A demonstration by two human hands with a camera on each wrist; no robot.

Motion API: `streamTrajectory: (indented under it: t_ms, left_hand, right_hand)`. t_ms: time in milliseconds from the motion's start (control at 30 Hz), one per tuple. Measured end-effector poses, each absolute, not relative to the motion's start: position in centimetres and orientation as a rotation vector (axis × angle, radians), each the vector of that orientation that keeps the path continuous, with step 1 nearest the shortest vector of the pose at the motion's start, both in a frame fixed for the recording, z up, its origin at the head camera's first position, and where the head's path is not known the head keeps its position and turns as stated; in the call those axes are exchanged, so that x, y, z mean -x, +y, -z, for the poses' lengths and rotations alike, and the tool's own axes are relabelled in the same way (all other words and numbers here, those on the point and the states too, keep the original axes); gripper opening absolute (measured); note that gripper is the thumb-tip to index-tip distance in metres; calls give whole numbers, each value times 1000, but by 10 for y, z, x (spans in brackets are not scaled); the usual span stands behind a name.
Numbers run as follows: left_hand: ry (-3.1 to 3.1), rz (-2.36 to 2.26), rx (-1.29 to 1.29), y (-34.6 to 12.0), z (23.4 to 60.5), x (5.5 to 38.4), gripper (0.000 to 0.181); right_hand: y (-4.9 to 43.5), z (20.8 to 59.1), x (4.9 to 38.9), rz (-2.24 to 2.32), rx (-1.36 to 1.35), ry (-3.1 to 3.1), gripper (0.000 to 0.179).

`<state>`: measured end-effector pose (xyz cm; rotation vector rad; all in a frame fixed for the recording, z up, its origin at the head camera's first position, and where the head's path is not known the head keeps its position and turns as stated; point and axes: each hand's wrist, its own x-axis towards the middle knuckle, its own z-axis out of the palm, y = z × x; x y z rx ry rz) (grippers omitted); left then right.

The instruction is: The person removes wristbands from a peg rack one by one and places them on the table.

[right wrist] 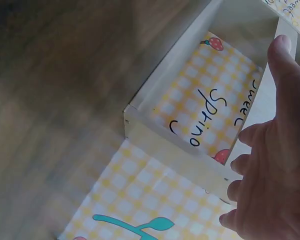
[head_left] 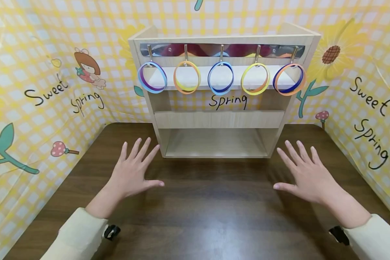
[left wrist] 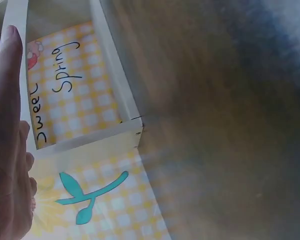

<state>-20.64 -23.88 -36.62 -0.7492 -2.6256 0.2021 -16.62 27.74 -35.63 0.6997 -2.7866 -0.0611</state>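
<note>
In the head view my left hand (head_left: 131, 173) is spread over the table, left of a pale wooden shelf (head_left: 221, 120), with nothing in its grasp. My right hand (head_left: 308, 175) mirrors it on the other side, fingers straight and apart. Several two-coloured rings hang in a row from hooks on the shelf's metal strip: a light blue and purple ring (head_left: 152, 77), an orange and yellow ring (head_left: 186, 77), a light and dark blue ring (head_left: 221, 78), a yellow and orange ring (head_left: 255, 79), and an orange and dark blue ring (head_left: 289, 79). Both hands are apart from the rings.
The shelf stands at the back of a dark brown wooden table (head_left: 214, 213). A yellow checked cloth (head_left: 52, 47) with printed flowers and lettering rises behind and on both sides. Black straps (head_left: 112, 232) show at the cuffs.
</note>
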Motion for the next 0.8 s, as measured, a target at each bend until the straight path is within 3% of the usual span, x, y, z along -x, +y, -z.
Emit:
streamTrajectory:
  t_ms: [367,800]
  left_hand:
    - [-2581,-153,747,-244,335,219,109]
    - [-2550,378,626,-240,309,258,100]
  right_hand:
    - [278,329,175,-58,-655,-2747,89]
    - [279,303,188,-292,-644,-2336,85]
